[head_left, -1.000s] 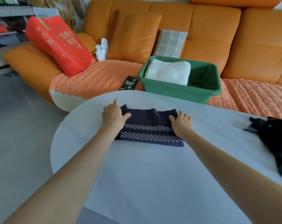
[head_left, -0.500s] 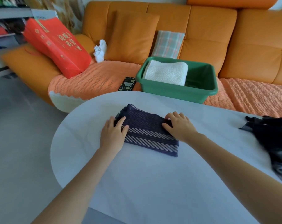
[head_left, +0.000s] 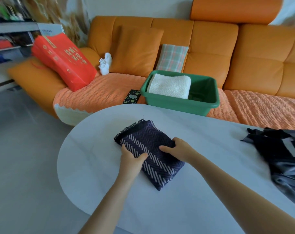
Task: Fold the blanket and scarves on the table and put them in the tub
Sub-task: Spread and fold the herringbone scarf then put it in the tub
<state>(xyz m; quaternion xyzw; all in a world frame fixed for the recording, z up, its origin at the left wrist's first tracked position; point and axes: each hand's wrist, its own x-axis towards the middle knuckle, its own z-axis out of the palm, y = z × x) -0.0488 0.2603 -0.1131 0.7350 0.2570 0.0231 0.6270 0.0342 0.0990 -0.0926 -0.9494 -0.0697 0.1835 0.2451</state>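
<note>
Scarf [head_left: 150,154], navy with pale chevron stripes, is folded into a thick pad and sits on the bench [head_left: 96,149] on the near side of the green tub [head_left: 180,105], its fringed end pointing back toward the tub. Both hands are on it. The left hand [head_left: 131,159] grasps the edge away from the tub's right end, thumb on top and fingers tucked under the fold. The right hand [head_left: 180,147] clamps the opposite edge, fingers curled over the side nearer the tub and thumb pressed on the striped face. I can't tell whether the pad has left the surface.

In the tub, a folded cream blanket [head_left: 170,86] fills the left half and its top stands above the rim. The right half shows bare green floor. The tub itself stands on the orange sofa's [head_left: 254,65] seat cover, just beyond the bench's far edge.

Out past the tub's right end and nearer the camera, a second scarf [head_left: 281,149], black and grey, lies rumpled and unfolded on the bench. A dark patterned phone [head_left: 131,97] lies just beside the tub's left wall, and a plaid cushion [head_left: 173,58] leans right behind the tub.
</note>
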